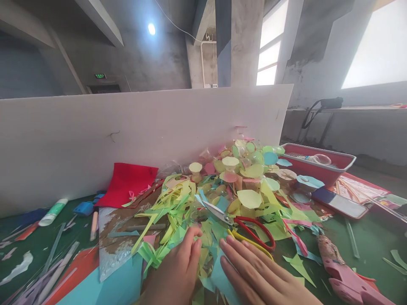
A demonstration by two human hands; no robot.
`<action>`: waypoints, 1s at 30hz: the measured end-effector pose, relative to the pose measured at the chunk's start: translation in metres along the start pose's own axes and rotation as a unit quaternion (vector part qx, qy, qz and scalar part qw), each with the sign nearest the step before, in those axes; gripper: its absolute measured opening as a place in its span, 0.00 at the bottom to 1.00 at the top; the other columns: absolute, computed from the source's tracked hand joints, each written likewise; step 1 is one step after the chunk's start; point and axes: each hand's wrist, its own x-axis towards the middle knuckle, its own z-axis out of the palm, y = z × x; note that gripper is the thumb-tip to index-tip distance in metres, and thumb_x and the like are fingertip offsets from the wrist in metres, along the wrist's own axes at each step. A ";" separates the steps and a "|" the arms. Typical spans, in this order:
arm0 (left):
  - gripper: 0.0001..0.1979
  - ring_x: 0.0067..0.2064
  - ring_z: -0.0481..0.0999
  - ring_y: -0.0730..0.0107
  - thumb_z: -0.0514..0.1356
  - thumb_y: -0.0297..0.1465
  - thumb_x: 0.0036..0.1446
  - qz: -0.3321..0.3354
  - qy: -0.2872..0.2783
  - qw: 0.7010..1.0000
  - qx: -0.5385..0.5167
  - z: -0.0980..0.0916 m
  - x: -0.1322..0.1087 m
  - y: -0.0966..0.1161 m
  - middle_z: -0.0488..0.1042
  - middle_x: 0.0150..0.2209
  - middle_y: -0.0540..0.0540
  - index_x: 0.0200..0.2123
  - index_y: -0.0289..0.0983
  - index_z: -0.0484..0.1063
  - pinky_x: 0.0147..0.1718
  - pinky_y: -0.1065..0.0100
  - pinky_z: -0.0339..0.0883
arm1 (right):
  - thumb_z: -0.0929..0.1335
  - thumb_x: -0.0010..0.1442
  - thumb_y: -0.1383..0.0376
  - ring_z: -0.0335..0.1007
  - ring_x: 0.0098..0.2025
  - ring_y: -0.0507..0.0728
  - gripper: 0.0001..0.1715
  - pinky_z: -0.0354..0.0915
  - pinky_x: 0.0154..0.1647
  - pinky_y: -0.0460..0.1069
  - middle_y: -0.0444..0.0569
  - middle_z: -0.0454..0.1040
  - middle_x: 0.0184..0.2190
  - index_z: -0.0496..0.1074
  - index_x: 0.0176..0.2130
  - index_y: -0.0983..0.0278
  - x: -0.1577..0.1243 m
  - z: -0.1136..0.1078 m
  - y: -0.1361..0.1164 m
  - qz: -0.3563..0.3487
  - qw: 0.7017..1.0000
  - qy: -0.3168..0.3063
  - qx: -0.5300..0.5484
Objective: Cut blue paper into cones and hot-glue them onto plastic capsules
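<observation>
My left hand (178,271) rests on a heap of coloured paper scraps (222,199), its fingers curled down into the green and yellow strips; what they grip, if anything, is hidden. My right hand (260,275) lies flat beside it, fingers stretched out over blue and yellow paper. Just beyond my fingertips lie scissors (244,226) with red and yellow handles, blades pointing left. Neither hand touches the scissors.
A white board (127,135) stands upright behind the heap. A red tray (318,163) sits at right, a pink glue gun (346,275) at lower right, a red felt sheet (127,182) and a glue stick (52,212) at left, on a green table (365,237).
</observation>
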 end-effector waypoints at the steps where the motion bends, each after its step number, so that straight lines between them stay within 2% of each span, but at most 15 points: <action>1: 0.18 0.36 0.76 0.60 0.39 0.37 0.64 -0.003 -0.002 1.000 0.004 0.000 0.000 0.000 0.73 0.27 0.49 0.46 0.45 0.65 0.28 0.68 0.59 | 0.60 0.69 0.67 0.62 0.61 0.55 0.18 0.56 0.64 0.48 0.49 0.70 0.57 0.70 0.55 0.66 0.000 0.001 0.000 -0.004 1.000 0.002 -0.002; 5: 0.17 0.34 0.75 0.61 0.39 0.37 0.64 -0.001 -0.012 1.000 0.015 -0.001 -0.001 -0.001 0.73 0.28 0.50 0.44 0.45 0.65 0.30 0.68 0.60 | 0.58 0.69 0.68 0.68 0.57 0.53 0.19 0.59 0.62 0.47 0.44 0.73 0.55 0.71 0.53 0.64 -0.002 0.006 0.000 -0.023 1.000 -0.016 -0.003; 11: 0.15 0.36 0.75 0.64 0.39 0.36 0.64 0.021 -0.037 0.999 -0.006 -0.001 0.000 0.000 0.75 0.33 0.51 0.38 0.46 0.65 0.33 0.68 0.61 | 0.59 0.69 0.66 0.62 0.61 0.55 0.20 0.59 0.62 0.48 0.50 0.69 0.58 0.68 0.56 0.67 -0.001 -0.001 0.002 0.010 1.000 0.000 -0.019; 16: 0.15 0.36 0.75 0.65 0.40 0.38 0.64 0.022 -0.041 0.999 -0.006 0.000 0.000 -0.001 0.74 0.33 0.52 0.38 0.46 0.65 0.34 0.68 0.62 | 0.57 0.70 0.68 0.67 0.58 0.53 0.19 0.63 0.60 0.45 0.45 0.72 0.56 0.70 0.54 0.65 0.001 0.001 0.001 -0.015 1.000 -0.011 -0.009; 19: 0.15 0.37 0.75 0.65 0.39 0.37 0.64 0.027 -0.040 0.999 -0.010 0.001 0.000 -0.002 0.75 0.33 0.51 0.37 0.46 0.65 0.34 0.68 0.62 | 0.56 0.70 0.67 0.66 0.58 0.53 0.20 0.64 0.59 0.46 0.46 0.70 0.57 0.69 0.55 0.66 0.005 -0.001 0.003 -0.010 1.000 -0.011 -0.012; 23: 0.15 0.37 0.75 0.64 0.39 0.36 0.65 0.044 -0.038 0.998 -0.007 -0.001 0.001 -0.001 0.75 0.33 0.51 0.37 0.45 0.65 0.34 0.68 0.62 | 0.58 0.69 0.67 0.65 0.59 0.55 0.19 0.61 0.61 0.47 0.48 0.70 0.57 0.70 0.55 0.66 0.006 -0.002 0.004 0.005 1.000 0.012 -0.019; 27: 0.16 0.35 0.75 0.65 0.39 0.38 0.65 0.039 -0.041 0.998 0.002 -0.004 0.000 0.000 0.74 0.32 0.51 0.38 0.45 0.65 0.32 0.69 0.63 | 0.58 0.69 0.69 0.68 0.57 0.53 0.19 0.61 0.61 0.46 0.44 0.71 0.56 0.71 0.54 0.65 0.003 0.000 0.001 -0.020 1.000 -0.006 0.010; 30: 0.15 0.37 0.76 0.66 0.40 0.36 0.65 0.057 -0.043 0.997 0.000 -0.004 0.000 -0.001 0.75 0.34 0.51 0.38 0.45 0.66 0.33 0.70 0.64 | 0.58 0.70 0.67 0.65 0.60 0.54 0.19 0.60 0.62 0.48 0.49 0.70 0.57 0.69 0.55 0.67 0.002 -0.001 0.001 0.002 1.000 0.007 0.015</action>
